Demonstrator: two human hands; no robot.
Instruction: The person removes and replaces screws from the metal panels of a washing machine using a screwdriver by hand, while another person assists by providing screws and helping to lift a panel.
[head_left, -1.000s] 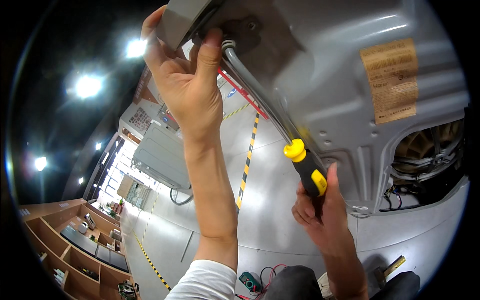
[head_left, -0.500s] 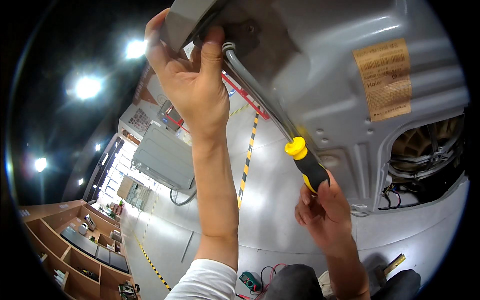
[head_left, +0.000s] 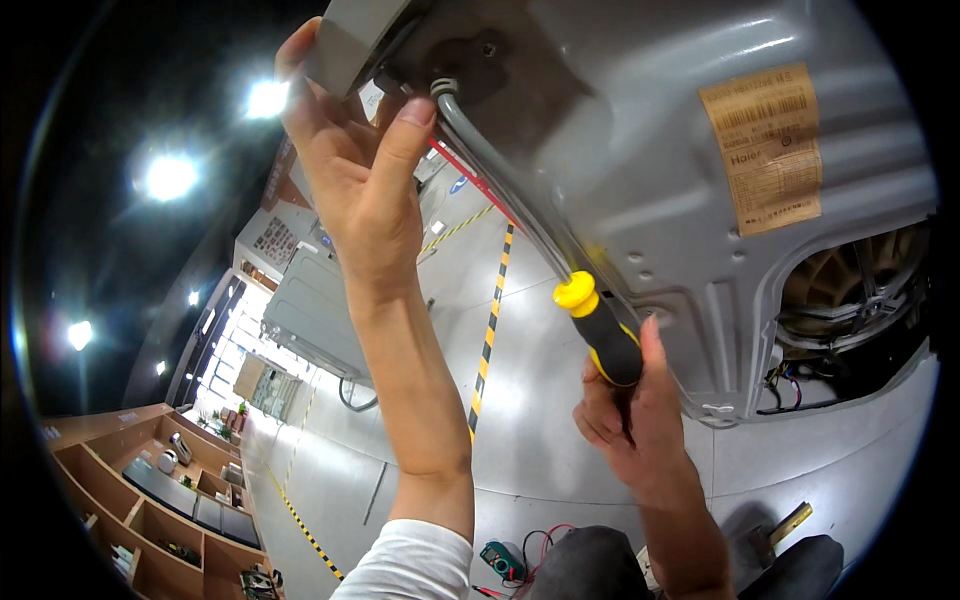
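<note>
My left hand [head_left: 355, 180] is raised at the top, fingers curled round a grey plate [head_left: 360, 40], thumb by the end of a grey hose [head_left: 459, 120] below a dark mounting with a bolt [head_left: 488, 50]. My right hand [head_left: 630, 410] is closed on the handle end of a yellow-and-black screwdriver [head_left: 612, 350]. Its shaft slants up alongside the hose toward my left thumb; I cannot make out the tip. Both hands are at a grey metal appliance panel [head_left: 650, 150] with a tan label [head_left: 762, 150]. Lower right, an opening [head_left: 850, 300] shows a round ribbed part and wires.
Behind lie another grey appliance [head_left: 315, 310], wooden compartment shelving [head_left: 140, 510] at lower left, striped tape [head_left: 488, 350] on the grey floor and a red bar [head_left: 470, 175]. A green multimeter [head_left: 500, 560] with leads and a brass-coloured bar [head_left: 790, 522] are near my knees.
My left thumb has moved down and slightly left from the mounting to beside the hose end. The screwdriver handle has shifted slightly left, and my right thumb has risen along it.
</note>
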